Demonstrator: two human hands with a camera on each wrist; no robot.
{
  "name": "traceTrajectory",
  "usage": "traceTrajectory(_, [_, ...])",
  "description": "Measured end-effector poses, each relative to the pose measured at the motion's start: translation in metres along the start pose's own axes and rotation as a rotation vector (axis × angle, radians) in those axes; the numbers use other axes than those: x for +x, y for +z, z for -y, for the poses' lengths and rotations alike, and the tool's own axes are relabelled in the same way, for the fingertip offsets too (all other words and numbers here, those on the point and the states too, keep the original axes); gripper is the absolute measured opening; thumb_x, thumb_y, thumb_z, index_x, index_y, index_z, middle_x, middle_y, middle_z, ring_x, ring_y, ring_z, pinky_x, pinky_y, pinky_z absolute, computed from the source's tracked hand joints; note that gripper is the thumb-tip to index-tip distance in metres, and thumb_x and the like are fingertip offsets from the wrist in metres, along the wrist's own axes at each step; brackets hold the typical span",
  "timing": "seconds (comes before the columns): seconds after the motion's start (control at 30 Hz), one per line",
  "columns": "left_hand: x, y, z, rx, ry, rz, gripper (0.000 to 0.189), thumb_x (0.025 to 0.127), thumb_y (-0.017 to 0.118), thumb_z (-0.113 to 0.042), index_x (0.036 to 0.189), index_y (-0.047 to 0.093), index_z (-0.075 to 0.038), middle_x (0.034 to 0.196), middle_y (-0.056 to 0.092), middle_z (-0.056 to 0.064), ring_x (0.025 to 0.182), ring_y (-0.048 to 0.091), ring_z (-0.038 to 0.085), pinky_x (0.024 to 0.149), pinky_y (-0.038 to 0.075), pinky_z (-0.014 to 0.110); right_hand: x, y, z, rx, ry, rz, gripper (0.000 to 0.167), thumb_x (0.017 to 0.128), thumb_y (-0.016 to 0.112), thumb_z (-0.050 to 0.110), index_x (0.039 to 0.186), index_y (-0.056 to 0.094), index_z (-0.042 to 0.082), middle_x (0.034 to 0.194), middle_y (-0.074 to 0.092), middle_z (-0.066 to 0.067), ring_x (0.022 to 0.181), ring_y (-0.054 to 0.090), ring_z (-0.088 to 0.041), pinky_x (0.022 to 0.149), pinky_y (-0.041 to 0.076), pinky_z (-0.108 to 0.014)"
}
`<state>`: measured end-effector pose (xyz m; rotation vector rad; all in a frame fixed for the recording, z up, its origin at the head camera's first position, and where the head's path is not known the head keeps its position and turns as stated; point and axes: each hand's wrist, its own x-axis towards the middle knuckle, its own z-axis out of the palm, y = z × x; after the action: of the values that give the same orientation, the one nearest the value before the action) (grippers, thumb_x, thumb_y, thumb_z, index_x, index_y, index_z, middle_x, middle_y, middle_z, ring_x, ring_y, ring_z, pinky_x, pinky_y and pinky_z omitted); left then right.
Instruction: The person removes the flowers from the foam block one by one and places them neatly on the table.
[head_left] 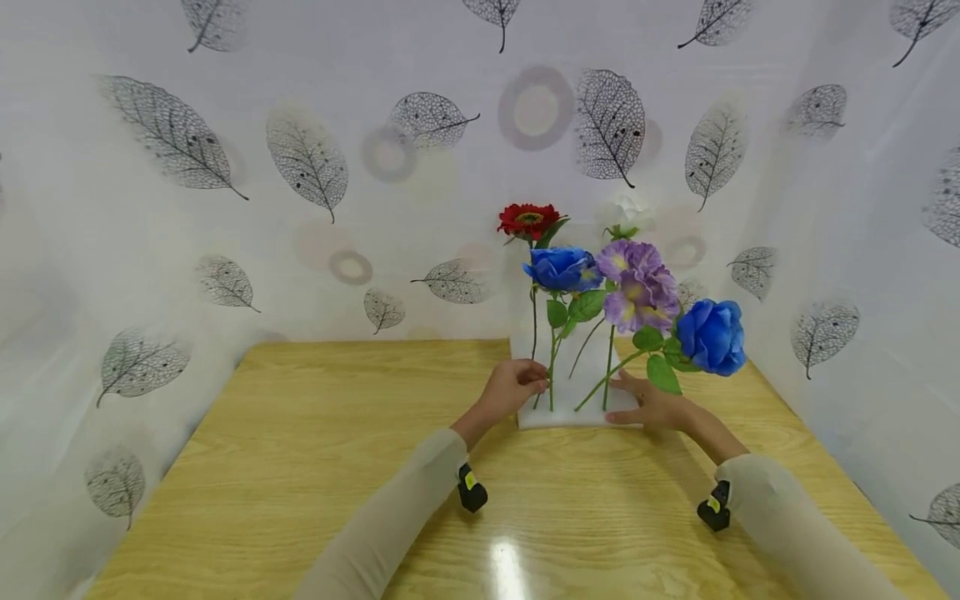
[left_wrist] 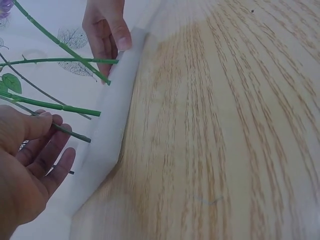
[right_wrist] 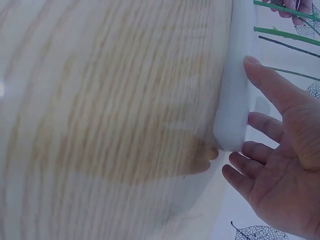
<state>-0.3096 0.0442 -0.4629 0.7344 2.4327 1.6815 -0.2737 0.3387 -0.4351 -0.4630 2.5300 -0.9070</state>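
My left hand (head_left: 516, 385) pinches a thin dark green stem (left_wrist: 75, 134) between thumb and fingers, low beside the white foam block (head_left: 573, 419). That stem appears to run up to the red flower (head_left: 528, 219). Near the block's right end, my right hand (head_left: 654, 406) has its fingers spread and its thumb touching the foam. Several artificial flowers stand in the block: a blue rose (head_left: 562, 268), a purple flower (head_left: 637, 285), a white flower (head_left: 626, 215) at the back and another blue rose (head_left: 711, 337) leaning right. Fingers partly hide the held stem.
The block stands toward the back of a wooden table (head_left: 337, 433). A pale curtain with a leaf print (head_left: 161, 133) hangs behind and at the sides. Green leaves (head_left: 663, 373) of the leaning rose overhang my right hand.
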Motion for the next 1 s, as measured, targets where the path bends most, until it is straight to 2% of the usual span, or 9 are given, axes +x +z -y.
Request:
traceTrajectory(0.23, [-0.0020, 0.0019, -0.0022, -0.002, -0.017, -0.047, 0.016, 0.096, 0.071, -0.009, 0.109, 0.075, -0.001, 0.104, 0.077, 0.012, 0.091, 0.073, 0.018, 0.078, 0.059, 0.024, -0.0032, -0.0001, 0.0045, -0.014, -0.004, -0.011, 0.088, 0.096, 0.071, 0.038, 0.156, 0.028, -0.010, 0.163, 0.000, -0.039, 0.144, 0.018, -0.064, 0.114, 0.026, -0.073])
traceTrajectory(0.53, [-0.0038, 0.0033, -0.0019, -0.016, -0.002, -0.081, 0.013, 0.095, 0.072, -0.009, 0.105, 0.078, -0.001, 0.101, 0.078, 0.013, 0.087, 0.074, 0.016, 0.073, 0.058, 0.021, -0.0026, 0.0027, 0.0030, 0.003, -0.001, -0.011, 0.090, 0.096, 0.071, 0.039, 0.156, 0.026, -0.010, 0.163, -0.003, -0.039, 0.145, 0.010, -0.064, 0.114, 0.025, -0.074])
traceTrajectory(0.73, [-0.0047, 0.0028, -0.0037, -0.008, 0.001, -0.087, 0.014, 0.096, 0.072, -0.010, 0.106, 0.078, -0.003, 0.102, 0.078, 0.012, 0.088, 0.073, 0.015, 0.071, 0.055, 0.016, -0.0027, 0.0020, 0.0029, -0.014, 0.006, -0.018, 0.090, 0.095, 0.072, 0.040, 0.157, 0.028, -0.008, 0.163, -0.001, -0.038, 0.146, 0.012, -0.063, 0.114, 0.027, -0.073])
traceTrajectory(1.0, [-0.0030, 0.0026, -0.0079, -0.019, 0.021, -0.127, 0.014, 0.095, 0.073, -0.009, 0.105, 0.078, -0.003, 0.100, 0.079, 0.011, 0.089, 0.074, 0.018, 0.074, 0.059, 0.022, -0.0025, 0.0031, 0.0004, -0.030, -0.010, -0.035, 0.088, 0.095, 0.072, 0.040, 0.156, 0.030, -0.008, 0.163, 0.002, -0.040, 0.145, 0.013, -0.063, 0.113, 0.028, -0.074])
